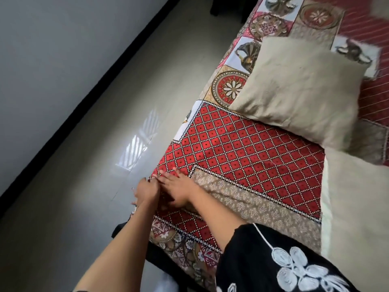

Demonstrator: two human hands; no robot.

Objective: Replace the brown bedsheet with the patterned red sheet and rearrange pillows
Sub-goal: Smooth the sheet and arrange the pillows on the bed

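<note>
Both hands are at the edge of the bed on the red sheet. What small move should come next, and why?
Probably a smoothing stroke along the edge. The patterned red sheet already covers the bed, and two beige pillows lie on it. The right hand rests flat on the sheet; the left hand sits at the bed's side edge, where the cloth hangs over.
</note>
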